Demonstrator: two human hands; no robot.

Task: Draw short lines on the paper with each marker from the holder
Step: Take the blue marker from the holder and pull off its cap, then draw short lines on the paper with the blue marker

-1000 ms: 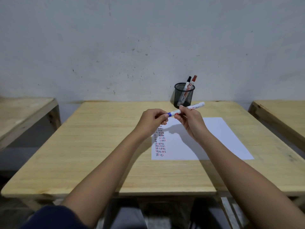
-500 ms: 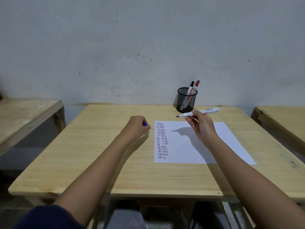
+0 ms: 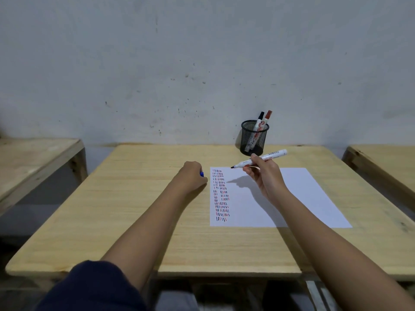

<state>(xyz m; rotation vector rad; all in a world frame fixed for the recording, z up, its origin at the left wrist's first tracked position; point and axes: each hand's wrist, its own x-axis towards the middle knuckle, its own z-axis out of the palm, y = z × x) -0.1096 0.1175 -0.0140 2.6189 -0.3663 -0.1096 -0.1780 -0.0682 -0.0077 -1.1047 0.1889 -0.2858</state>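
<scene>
A white paper [image 3: 292,198] lies on the wooden table [image 3: 139,212], with columns of short red, blue and black lines [image 3: 221,195] along its left side. My right hand [image 3: 263,173] holds an uncapped white marker [image 3: 260,158] above the paper's top edge, its dark tip pointing left. My left hand [image 3: 192,176] rests fisted on the table just left of the paper, closed on the blue cap [image 3: 201,174]. A black mesh holder [image 3: 253,138] at the back of the table contains a black-capped marker [image 3: 260,118] and a red-capped marker [image 3: 267,116].
A grey wall rises right behind the table. Another wooden table [image 3: 33,160] stands to the left and a third [image 3: 386,162] to the right, each across a narrow gap.
My hands pulled the blue cap off the marker and moved apart. The left hand went down to the table with the cap; the right hand lowered the marker's tip toward the paper.
</scene>
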